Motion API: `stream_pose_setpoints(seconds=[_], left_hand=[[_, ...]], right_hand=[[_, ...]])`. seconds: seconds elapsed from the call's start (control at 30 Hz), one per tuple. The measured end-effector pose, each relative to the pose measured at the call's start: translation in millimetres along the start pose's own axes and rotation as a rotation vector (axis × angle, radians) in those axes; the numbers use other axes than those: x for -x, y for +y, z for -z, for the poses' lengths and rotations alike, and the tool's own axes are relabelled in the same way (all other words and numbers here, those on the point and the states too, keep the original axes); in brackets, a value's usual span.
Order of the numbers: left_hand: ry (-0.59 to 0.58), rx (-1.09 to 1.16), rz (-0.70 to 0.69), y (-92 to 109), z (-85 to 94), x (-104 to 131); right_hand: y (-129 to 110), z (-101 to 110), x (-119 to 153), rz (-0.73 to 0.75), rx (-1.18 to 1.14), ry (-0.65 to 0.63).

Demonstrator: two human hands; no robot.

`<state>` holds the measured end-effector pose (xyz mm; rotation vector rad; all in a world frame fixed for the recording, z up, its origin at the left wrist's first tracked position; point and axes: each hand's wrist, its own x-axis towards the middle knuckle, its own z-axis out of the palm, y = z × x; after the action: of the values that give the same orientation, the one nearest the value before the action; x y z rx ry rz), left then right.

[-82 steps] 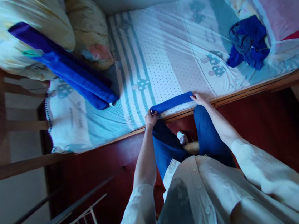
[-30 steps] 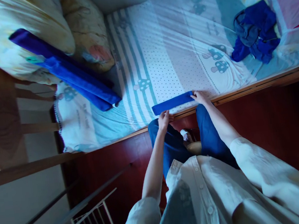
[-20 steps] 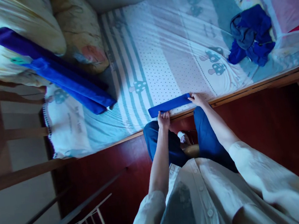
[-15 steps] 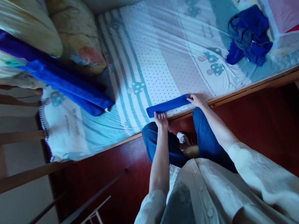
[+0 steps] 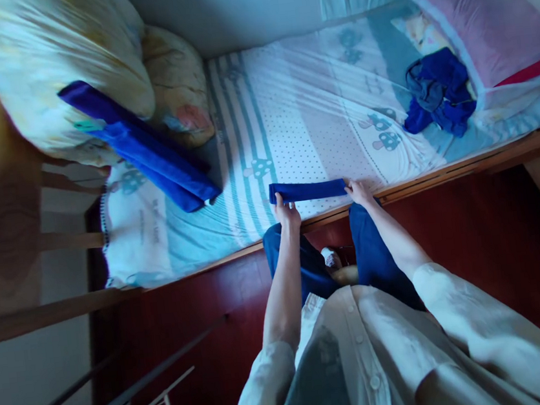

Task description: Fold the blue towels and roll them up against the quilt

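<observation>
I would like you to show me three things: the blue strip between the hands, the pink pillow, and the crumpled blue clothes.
Blue strip (image 5: 310, 191): head view, middle of its length.
Pink pillow (image 5: 497, 20): head view, middle of its pink face.
Crumpled blue clothes (image 5: 449, 88): head view, right part of the heap.

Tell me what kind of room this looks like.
Probably a bedroom or dorm room: there's a bed with a patterned sheet, a pink pillow at one end, and a wooden bed frame around it.
</observation>
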<state>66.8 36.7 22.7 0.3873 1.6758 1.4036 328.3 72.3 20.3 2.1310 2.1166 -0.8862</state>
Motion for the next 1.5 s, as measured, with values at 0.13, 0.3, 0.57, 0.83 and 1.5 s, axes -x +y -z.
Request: stream_pose_setpoints(seconds=[0.13,0.3,0.57,0.83,1.5], left_hand=[[-0.077,0.11,-0.127,35.9,-13.5,21.2],[-0.257,0.162,-0.339,90.0,-27.9,53.5],[-0.639,-0.17,-0.606,160.0,-28.6,95.9],[-0.688,-0.301,-0.854,215.6,-13.0,135.6],[-0.545,-0.211,-0.603,140.4,54.0,91.7]], right_hand=[[-4.1,6.9,34.8,0.07,-0.026,0.133],[-20.4,21.8,67.6,0.19,-0.187,0.26],[-127.5,82.2,83.2,0.468,-0.712,0.376],[-170.2,125.2,127.5,0.463,-0.942,0.46],[-258.5,152.8,148.9,0.455,-0.905,0.523]])
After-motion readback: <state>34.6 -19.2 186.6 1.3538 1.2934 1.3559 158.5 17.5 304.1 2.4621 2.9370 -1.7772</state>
